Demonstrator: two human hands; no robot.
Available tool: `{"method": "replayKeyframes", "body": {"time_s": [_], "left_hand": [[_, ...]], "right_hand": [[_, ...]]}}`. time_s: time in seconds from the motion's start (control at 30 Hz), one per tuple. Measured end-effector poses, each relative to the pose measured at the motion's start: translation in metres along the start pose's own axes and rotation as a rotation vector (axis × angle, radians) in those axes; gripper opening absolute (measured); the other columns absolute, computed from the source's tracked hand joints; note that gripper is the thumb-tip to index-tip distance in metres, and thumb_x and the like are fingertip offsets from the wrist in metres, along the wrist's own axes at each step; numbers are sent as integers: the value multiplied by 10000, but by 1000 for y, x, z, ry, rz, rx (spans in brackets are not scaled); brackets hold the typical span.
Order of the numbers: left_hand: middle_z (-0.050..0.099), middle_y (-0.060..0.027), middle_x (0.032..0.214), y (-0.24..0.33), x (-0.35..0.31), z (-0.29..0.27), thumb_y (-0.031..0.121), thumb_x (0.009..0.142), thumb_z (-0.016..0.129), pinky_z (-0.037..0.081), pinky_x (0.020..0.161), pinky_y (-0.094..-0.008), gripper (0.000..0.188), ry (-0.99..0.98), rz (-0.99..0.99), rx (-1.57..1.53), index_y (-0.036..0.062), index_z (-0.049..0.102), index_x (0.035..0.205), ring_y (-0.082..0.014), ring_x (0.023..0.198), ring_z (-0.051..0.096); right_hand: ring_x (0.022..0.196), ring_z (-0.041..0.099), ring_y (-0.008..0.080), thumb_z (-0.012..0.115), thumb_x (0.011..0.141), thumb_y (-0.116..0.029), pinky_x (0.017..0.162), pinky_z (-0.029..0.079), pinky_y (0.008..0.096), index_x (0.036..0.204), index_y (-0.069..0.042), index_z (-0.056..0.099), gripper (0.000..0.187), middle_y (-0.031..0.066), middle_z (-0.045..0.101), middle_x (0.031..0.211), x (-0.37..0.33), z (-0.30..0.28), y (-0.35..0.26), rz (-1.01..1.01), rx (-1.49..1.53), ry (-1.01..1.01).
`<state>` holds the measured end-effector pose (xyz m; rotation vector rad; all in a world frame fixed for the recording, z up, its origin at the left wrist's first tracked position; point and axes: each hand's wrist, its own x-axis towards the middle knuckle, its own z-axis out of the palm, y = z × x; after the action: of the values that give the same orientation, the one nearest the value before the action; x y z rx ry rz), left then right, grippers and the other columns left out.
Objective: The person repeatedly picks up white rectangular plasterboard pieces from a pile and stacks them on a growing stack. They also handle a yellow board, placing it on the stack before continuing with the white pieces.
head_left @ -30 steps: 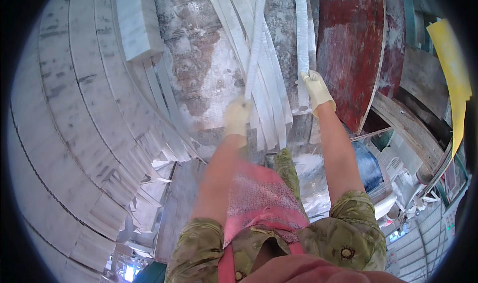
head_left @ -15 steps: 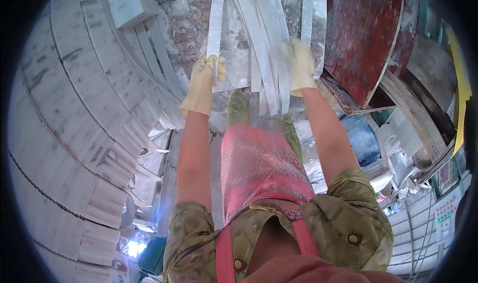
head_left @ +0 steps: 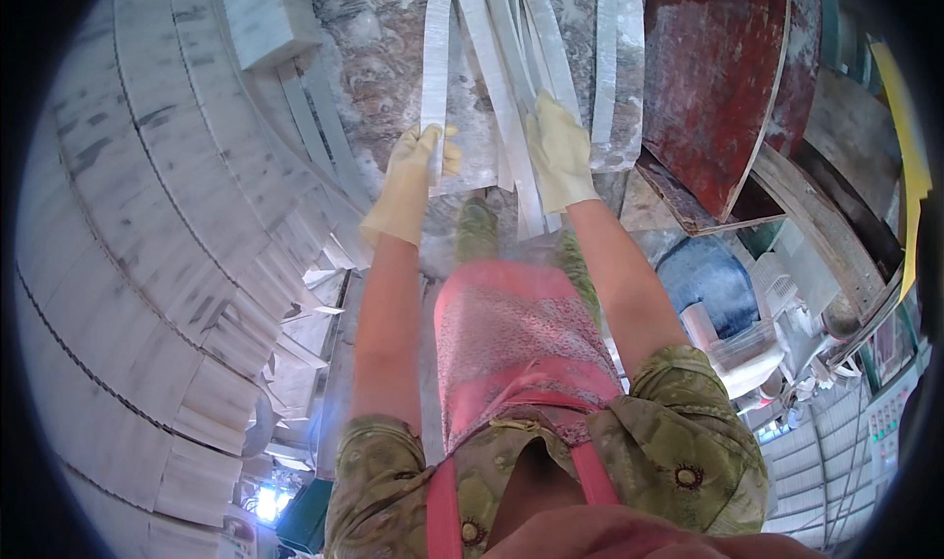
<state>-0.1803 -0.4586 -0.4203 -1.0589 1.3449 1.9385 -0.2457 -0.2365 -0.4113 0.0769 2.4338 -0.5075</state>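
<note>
Cream gloves (head_left: 562,156), white strips (head_left: 437,67)
On my feed I see a speckled pink apron (head_left: 521,338), olive flowered sleeves (head_left: 688,421), a dark red board (head_left: 713,87), grey-streaked white slabs (head_left: 147,200).

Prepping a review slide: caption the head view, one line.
Gloved left hand gripping a pale strip near its end, gloved right hand against a bunch of similar strips.

No text, number or sign is legible from where I stand. Panel (head_left: 884,423) at far right: carries small red and green points; any marking beside them is too small to read. Yellow sheet (head_left: 906,156) above it: no lettering discernible.
</note>
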Motion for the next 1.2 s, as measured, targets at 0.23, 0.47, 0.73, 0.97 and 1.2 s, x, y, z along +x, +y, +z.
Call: {"method": "replayKeyframes", "body": {"time_s": [0.23,0.47,0.73,0.97,1.2], "left_hand": [[701,-104,827,-12,6,6,302,1044,559,562,626,-336,370,-31,14,-59,-11,653,1218,-183,643,659],[710,-96,831,-13,2,14,303,1037,574,569,617,-336,371,-35,-8,-86,3,654,1241,-186,627,660],[708,-90,828,-13,-1,27,314,1036,577,548,614,-337,375,-53,-38,-103,20,658,1253,-184,621,644],[503,-8,598,-16,-7,34,315,1032,550,465,589,-354,290,-11,-138,-557,38,637,1042,-162,445,402],[385,10,518,-29,-17,21,197,1049,303,439,711,-322,325,-443,-147,-1120,59,555,897,-155,400,308]], "right_hand": [[1026,696,428,428,969,-55,872,563,478,1565,-129,387,602,224,650,1299,-10,-7,-6,-161,-45,30],[976,696,417,501,906,-29,863,568,475,1519,-113,467,620,262,652,1176,-16,-16,-8,-249,-189,-12],[974,694,416,556,937,-127,863,566,470,1441,-26,537,514,262,663,1037,-14,-18,-16,-222,-228,-58],[949,692,408,514,1038,-277,841,562,497,1390,-53,583,423,235,681,1038,2,2,-8,-12,-107,-81],[939,700,394,530,1027,-276,821,555,517,1300,-43,626,372,197,702,1015,1,4,1,-174,-145,-40]]}}
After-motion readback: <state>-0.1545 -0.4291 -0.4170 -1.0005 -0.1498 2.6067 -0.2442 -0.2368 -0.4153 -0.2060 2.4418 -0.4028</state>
